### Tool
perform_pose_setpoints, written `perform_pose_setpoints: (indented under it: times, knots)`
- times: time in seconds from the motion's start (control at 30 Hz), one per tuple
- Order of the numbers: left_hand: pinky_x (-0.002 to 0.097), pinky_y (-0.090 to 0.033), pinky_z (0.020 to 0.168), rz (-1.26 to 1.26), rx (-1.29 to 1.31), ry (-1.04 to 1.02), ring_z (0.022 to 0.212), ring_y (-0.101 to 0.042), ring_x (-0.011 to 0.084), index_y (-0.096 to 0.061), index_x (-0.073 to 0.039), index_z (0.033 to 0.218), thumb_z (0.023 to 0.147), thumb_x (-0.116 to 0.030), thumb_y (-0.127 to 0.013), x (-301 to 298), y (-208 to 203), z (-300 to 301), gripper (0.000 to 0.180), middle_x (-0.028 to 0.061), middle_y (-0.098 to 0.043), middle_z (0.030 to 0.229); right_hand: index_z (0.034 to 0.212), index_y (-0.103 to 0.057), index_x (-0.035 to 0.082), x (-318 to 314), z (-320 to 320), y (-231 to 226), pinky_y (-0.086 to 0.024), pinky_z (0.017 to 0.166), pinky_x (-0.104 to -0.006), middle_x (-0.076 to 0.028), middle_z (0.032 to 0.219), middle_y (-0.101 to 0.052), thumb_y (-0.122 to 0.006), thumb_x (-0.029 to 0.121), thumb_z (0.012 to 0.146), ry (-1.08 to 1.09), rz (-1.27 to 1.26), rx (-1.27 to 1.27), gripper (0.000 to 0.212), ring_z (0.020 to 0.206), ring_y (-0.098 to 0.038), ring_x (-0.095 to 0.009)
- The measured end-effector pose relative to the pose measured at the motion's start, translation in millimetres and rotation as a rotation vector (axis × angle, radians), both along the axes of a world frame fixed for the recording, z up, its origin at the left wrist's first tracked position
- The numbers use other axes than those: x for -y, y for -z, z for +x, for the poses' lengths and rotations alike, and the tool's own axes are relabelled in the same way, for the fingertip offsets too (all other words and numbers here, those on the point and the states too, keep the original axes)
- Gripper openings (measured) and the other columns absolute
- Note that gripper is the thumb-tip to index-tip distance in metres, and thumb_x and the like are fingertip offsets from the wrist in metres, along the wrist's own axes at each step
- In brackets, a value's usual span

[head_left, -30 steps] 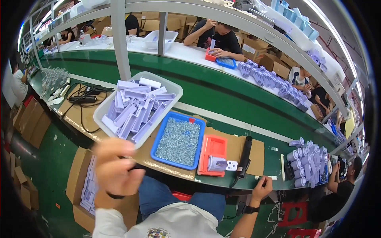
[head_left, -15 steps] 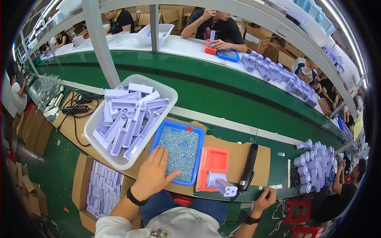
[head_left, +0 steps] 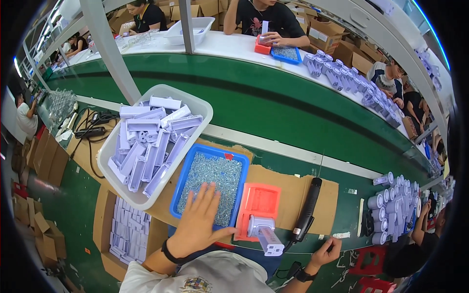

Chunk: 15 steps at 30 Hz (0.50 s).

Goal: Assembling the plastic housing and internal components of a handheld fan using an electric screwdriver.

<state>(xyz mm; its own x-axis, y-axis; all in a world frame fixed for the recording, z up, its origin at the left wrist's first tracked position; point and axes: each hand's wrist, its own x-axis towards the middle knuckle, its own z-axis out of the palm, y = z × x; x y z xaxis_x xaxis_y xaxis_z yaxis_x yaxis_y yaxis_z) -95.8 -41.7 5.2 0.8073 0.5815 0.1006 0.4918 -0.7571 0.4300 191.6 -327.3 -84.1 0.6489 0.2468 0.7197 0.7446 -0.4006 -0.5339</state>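
Observation:
My left hand [head_left: 198, 219] is open, fingers spread flat over the near part of a blue tray [head_left: 178, 189] filled with small silvery pieces that look like screws [head_left: 215, 171]. Its thumb reaches toward a red fixture [head_left: 261, 195] on the right. A pale lavender plastic part [head_left: 269, 240] with a round end sits in the fixture, its square arm jutting toward me over the table edge. My right hand [head_left: 326, 253] is closed near the table's front edge, right of a black electric screwdriver [head_left: 308, 207]. Whatever its curled fingers hold is hidden.
A white bin [head_left: 205, 115] of lavender plastic parts stands at left, above a cardboard box [head_left: 102, 229] of similar parts. Finished-looking lavender pieces [head_left: 391, 205] stand grouped at right. Cables [head_left: 90, 132] lie at far left. Across the green conveyor [head_left: 273, 107], a person [head_left: 266, 24] works.
My left hand has moved right and spread its fingers over the tray. My right hand stays closed and sits slightly lower in view. The view has shifted a little.

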Motion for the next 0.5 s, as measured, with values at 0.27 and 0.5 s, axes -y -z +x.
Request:
perform_pose_setpoints:
  times: [0.27,0.5]
  knots:
    - [0.06,-0.029,0.114,0.142,-0.146,0.066,0.145,-0.033,0.0411,-0.049,0.002,0.143,0.081,-0.071,-0.064,-2,10,-8,0.097,0.0191,-0.039,0.157,0.088,-0.056,-0.006,1,3,6,-0.042,0.066,-0.0319,-0.011,0.078,-0.054,-0.054,0.001,0.096,-0.03,0.019,0.0,0.011,0.07,-0.049,-0.022]
    - [0.0593,-0.032,0.113,0.222,-0.102,0.011,0.145,-0.034,0.0391,-0.051,-0.001,0.143,0.08,-0.071,-0.063,-1,12,-6,0.095,0.017,-0.039,0.157,0.088,-0.057,-0.005,8,10,14,-0.042,0.066,-0.0332,-0.011,0.079,-0.054,-0.054,0.001,0.095,-0.032,0.01,0.023,0.01,0.07,-0.049,-0.023]
